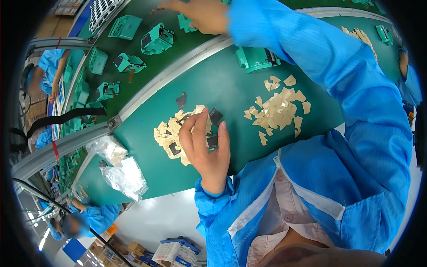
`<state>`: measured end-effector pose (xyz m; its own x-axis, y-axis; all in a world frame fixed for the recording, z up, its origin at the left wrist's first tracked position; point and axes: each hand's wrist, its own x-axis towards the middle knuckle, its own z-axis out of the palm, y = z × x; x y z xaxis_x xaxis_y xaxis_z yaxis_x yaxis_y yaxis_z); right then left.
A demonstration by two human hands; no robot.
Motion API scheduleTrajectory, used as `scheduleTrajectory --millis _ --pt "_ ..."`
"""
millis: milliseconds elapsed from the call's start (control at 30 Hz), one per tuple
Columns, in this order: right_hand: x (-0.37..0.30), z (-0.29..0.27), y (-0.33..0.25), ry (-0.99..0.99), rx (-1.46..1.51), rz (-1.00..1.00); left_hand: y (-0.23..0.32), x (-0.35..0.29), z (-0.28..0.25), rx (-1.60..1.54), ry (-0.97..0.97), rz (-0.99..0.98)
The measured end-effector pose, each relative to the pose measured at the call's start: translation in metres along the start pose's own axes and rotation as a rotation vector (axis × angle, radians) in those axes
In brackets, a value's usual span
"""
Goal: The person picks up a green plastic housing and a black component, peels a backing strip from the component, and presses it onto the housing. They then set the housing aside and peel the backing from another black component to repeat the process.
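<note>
My left hand hovers over a heap of cream-coloured flat pieces, its thumb and fingertips apart. Small dark plates lie by that hand: one dark plate at the heap's right edge, another dark plate beyond it. A further dark plate shows between thumb and fingers; it seems to rest on the heap. My right hand reaches across the rail to the far belt, fingers stretched out beside a green plastic housing that it partly covers. Under my right sleeve sits another green housing on the table.
A second heap of cream pieces lies to the right. Clear plastic bags rest at the table's left. A metal rail divides the table from the belt, which carries several green housings. Co-workers in blue sit at left.
</note>
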<state>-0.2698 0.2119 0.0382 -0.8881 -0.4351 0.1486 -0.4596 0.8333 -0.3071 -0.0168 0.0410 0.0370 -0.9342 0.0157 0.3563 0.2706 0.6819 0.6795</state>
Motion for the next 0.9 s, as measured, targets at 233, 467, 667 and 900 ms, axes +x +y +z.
scheduleTrajectory --millis 233,467,667,900 --pt "-0.123 -0.057 -0.055 -0.175 1.326 0.085 0.003 0.001 -0.002 -0.284 0.122 -0.020" --pt "-0.220 -0.051 -0.075 -0.458 1.787 0.377 0.017 -0.004 -0.010 -0.775 -0.283 -0.042" --pt "-0.243 -0.041 -0.058 0.117 1.002 0.199 0.034 -0.011 -0.008 -0.659 -0.297 -0.283" --pt "-0.258 -0.045 -0.068 0.060 1.138 0.114 0.041 -0.013 -0.001 -0.619 -0.397 -0.355"
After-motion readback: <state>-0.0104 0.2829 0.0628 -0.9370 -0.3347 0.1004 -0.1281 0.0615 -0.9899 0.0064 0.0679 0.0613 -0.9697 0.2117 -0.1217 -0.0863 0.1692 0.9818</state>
